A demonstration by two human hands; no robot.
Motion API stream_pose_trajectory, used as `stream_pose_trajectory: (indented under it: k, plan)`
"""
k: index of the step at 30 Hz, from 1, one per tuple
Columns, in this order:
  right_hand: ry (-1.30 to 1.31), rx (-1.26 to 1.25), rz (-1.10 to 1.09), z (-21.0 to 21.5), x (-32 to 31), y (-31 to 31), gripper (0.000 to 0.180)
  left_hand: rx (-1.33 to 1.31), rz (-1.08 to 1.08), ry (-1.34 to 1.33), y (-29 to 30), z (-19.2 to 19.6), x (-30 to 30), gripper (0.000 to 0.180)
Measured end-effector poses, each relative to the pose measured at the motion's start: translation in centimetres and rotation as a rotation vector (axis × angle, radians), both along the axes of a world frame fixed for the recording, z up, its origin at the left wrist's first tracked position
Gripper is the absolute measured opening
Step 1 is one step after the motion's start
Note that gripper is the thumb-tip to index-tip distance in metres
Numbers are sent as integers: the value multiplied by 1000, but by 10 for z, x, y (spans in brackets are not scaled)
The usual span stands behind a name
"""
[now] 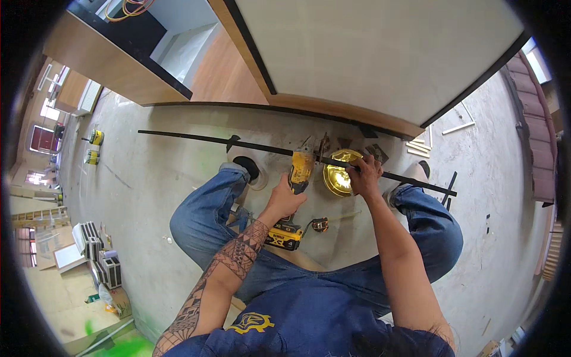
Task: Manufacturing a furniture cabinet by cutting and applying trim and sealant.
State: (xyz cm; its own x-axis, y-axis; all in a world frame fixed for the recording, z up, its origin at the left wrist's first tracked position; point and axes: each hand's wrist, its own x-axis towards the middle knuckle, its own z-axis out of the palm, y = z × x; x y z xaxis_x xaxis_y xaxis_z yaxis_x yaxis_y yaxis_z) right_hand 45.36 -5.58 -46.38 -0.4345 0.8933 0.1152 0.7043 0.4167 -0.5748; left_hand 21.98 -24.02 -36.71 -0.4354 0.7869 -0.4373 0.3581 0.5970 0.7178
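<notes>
My left hand (285,199) is wrapped round the handle of a yellow-and-black cordless power tool (302,166) that looks like an angle grinder, its battery toward me. The tool's head meets a long, thin black strip (202,138) that runs crosswise in front of me. What seems to be a thin disc (324,144) shows edge-on beside the head. My right hand (366,172) pinches the strip right of the tool, above a shiny gold round dish-like object (338,185). The strip's right end reaches past my right foot. A small tape measure (320,224) lies on the floor between my legs.
A large wood-edged cabinet (345,110) with a pale panel stands just ahead. Short wooden pieces (420,146) and dark offcuts (450,189) lie at right. Cans (93,146) stand at far left, black-edged cases (89,241) at lower left, and a quilted cover (529,119) hangs at right.
</notes>
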Motion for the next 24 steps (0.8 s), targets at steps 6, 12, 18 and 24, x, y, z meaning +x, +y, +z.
stream_pose_trajectory:
  k: [6,12,18,24]
  plan:
    - [-1,8,19,0,2,0,30,-14,-8,10,0,2,2,69]
    - [-13,0,25,7,-5,-3,30,-73,2,-30,-4,-3,-3,77]
    - [-20,26,13,1,2,2,29,-108,-15,-72,4,13,6,80]
    - [-2,11,16,5,-2,0,29,-63,-19,-34,-2,-2,2,81]
